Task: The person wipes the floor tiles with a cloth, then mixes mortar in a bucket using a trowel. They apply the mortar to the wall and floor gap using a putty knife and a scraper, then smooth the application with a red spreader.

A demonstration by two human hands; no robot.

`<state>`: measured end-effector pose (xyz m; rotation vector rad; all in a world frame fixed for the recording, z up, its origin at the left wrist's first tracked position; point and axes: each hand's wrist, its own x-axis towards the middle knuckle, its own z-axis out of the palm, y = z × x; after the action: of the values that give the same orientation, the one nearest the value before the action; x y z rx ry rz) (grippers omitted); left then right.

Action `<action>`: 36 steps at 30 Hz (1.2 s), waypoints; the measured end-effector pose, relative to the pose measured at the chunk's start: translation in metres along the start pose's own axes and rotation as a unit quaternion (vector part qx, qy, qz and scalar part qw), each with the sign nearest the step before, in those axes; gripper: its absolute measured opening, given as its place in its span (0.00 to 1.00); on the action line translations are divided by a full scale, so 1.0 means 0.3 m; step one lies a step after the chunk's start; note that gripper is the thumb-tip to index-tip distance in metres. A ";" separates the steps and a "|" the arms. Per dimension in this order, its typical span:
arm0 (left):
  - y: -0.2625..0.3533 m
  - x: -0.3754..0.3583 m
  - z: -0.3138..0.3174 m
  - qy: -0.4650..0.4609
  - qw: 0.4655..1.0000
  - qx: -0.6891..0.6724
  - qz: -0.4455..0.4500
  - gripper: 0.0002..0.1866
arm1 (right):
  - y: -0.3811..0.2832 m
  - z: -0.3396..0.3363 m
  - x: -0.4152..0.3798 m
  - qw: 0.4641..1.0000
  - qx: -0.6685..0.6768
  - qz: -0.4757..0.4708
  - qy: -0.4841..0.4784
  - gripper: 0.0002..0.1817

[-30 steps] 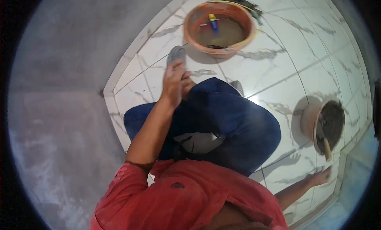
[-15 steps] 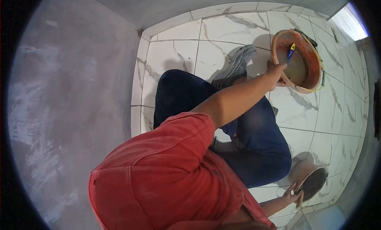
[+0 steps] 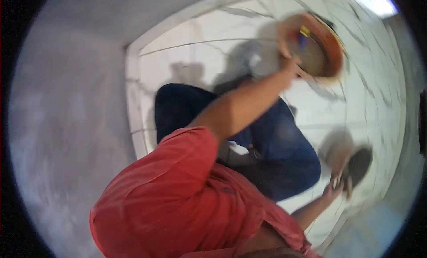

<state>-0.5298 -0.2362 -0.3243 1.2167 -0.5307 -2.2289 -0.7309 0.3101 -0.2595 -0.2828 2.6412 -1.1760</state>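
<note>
Currently: my left hand (image 3: 291, 62) gripping orange basin (image 3: 331, 48) rim; my right hand (image 3: 332, 190) beside mortar bucket (image 3: 356, 166), grip indiscernible.

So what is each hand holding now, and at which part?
The left hand is at the near rim of the orange basin; the right hand is at the edge of the smaller bucket. Blur hides whether either grip is closed.

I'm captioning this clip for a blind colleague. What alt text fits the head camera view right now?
Blurred view down on a person in a red shirt and blue trousers, crouched on a white marble-patterned tiled floor. The left hand grips the rim of an orange basin; the right hand touches a smaller tipped bucket.
</note>
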 end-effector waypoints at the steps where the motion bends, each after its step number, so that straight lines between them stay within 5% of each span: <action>1: 0.046 -0.102 0.019 -0.025 0.998 0.050 0.028 0.23 | 0.025 0.022 0.043 0.992 0.116 -0.008 -0.040 0.28; 2: 0.100 -0.212 0.042 -0.048 0.992 0.099 0.057 0.24 | -0.341 0.120 -0.091 0.996 -0.084 0.010 -0.003 0.25; 3: 0.083 -0.150 0.029 -0.115 0.990 0.026 0.081 0.26 | -0.357 0.152 -0.052 0.995 -0.097 0.006 -0.007 0.26; 4: 0.099 -0.160 0.055 -0.102 0.992 -0.033 0.060 0.25 | -0.312 0.175 0.059 0.964 0.227 0.122 -0.064 0.24; 5: 0.105 -0.130 0.067 -0.094 0.991 -0.096 0.009 0.21 | -0.267 0.194 0.170 0.822 0.505 0.261 -0.042 0.22; 6: 0.118 -0.130 0.073 -0.154 0.984 -0.054 0.066 0.22 | -0.388 0.240 0.163 0.800 0.546 0.229 -0.094 0.19; 7: 0.128 -0.126 0.072 -0.191 0.974 0.049 0.114 0.24 | -0.397 0.288 0.214 0.814 0.521 0.231 -0.110 0.17; 9: 0.169 -0.143 0.127 -0.113 0.991 -0.057 0.045 0.24 | -0.511 0.395 0.245 0.814 0.518 0.206 -0.164 0.19; 14: 0.230 -0.147 0.237 -0.067 0.994 -0.060 0.057 0.25 | -0.647 0.504 0.305 0.814 0.474 0.186 -0.281 0.23; 18: 0.218 -0.124 0.177 -0.163 0.983 -0.055 0.065 0.26 | -0.716 0.503 0.250 0.837 0.429 0.164 -0.298 0.31; 20: 0.224 -0.153 0.164 -0.053 0.995 -0.053 0.061 0.29 | -0.740 0.494 0.221 0.875 0.367 0.151 -0.277 0.35; 21: 0.249 -0.222 0.176 0.035 0.988 0.067 0.133 0.30 | -0.733 0.488 0.209 0.878 0.361 0.159 -0.272 0.36; 22: 0.274 -0.213 0.153 0.039 0.987 0.069 0.140 0.30 | -0.716 0.473 0.191 0.887 0.345 0.159 -0.262 0.38; 23: 0.302 -0.203 0.130 0.095 0.910 0.189 0.358 0.33 | -0.716 0.451 0.167 0.885 0.357 0.163 -0.250 0.40; 24: 0.318 -0.197 0.114 0.143 0.769 0.297 0.547 0.35 | -0.716 0.444 0.143 0.884 0.358 0.164 -0.252 0.40; 25: 0.368 -0.193 0.168 0.093 0.767 0.271 0.575 0.30 | -0.713 0.436 0.115 0.905 0.344 0.180 -0.172 0.41; 27: 0.513 -0.117 0.255 -0.039 0.723 0.518 0.455 0.20 | -0.685 0.428 0.068 0.921 0.324 0.195 -0.093 0.42; 29: 0.540 0.050 0.333 -0.095 0.489 0.818 0.289 0.15 | -0.645 0.409 0.034 0.914 0.358 0.181 -0.059 0.41; 31: 0.496 0.164 0.357 -0.169 0.319 0.927 0.106 0.22 | -0.614 0.389 -0.001 0.920 0.352 0.156 -0.064 0.40; 36: 0.412 0.256 0.328 -0.085 0.198 0.965 0.148 0.33 | -0.646 0.313 -0.066 0.945 0.300 0.110 -0.073 0.32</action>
<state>-0.6149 -0.3721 -0.2525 0.9645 -3.5722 0.1071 -0.6694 0.1219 -0.1728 0.0382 1.9982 -1.7159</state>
